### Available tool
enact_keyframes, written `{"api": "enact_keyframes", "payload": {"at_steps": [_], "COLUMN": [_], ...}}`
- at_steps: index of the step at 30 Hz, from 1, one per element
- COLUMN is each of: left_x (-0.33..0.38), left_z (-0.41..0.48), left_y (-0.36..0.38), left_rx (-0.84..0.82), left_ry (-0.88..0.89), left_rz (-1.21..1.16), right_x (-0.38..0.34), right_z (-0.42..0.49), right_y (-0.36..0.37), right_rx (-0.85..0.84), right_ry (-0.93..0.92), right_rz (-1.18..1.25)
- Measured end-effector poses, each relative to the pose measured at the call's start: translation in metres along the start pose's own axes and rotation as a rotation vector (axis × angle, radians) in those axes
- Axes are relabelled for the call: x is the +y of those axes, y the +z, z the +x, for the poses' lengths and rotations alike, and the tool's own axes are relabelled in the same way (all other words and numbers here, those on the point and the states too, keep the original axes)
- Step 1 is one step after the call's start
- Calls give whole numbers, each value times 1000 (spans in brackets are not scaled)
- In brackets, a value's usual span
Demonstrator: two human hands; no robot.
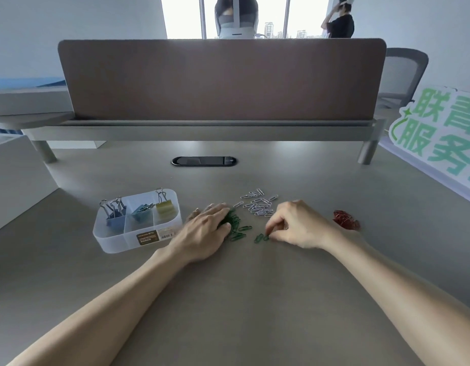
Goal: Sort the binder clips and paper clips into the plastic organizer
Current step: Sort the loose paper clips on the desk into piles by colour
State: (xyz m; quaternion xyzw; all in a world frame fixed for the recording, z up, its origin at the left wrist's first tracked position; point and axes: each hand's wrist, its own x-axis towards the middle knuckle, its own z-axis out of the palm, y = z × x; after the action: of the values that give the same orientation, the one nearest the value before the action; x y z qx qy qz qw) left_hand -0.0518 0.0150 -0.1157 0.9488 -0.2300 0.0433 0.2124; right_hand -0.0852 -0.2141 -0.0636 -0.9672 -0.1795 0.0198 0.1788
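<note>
Head: right hand (pixel 297 225) pinches green paper clip (pixel 266 237).

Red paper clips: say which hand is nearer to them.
Right. The right hand lies just left of the red paper clips, a small gap between; the left hand is farther left, at the green paper clips.

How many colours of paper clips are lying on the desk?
3: green paper clips between the left hand and right hand, silver paper clips just behind them, red paper clips farther right. The left hand may hide more green ones.
</note>
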Motion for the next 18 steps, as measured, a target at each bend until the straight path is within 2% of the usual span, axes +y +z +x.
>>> {"api": "enact_keyframes", "payload": {"at_steps": [3, 6, 9, 11, 14, 16, 18], "left_x": [-2, -4, -5, -1, 13, 19, 17], "left_z": [-7, -22, -27, -25, -25, -27, -32], "left_y": [-4, -9, -8, -5, -1, -2, -3], "left_rx": [41, 91, 133, 76, -12, -51, 4], "left_ry": [89, 159, 93, 35, 151, 192, 166], "left_rz": [-29, -95, -119, -66, 21, -67, -100], "right_x": [-16, -18, -21, -35, -57, -55, -47], "right_z": [0, -8, -16, -13, -7, -5, -8], "right_y": [12, 19, 28, 32, 33, 23, 14], "right_rx": [96, 217, 233, 221, 216, 278, 291], "right_ry": [-45, 18, 94, 67, 34, 98, 182], "right_rz": [13, -8, -96, -70, 23, 94, 91]}}
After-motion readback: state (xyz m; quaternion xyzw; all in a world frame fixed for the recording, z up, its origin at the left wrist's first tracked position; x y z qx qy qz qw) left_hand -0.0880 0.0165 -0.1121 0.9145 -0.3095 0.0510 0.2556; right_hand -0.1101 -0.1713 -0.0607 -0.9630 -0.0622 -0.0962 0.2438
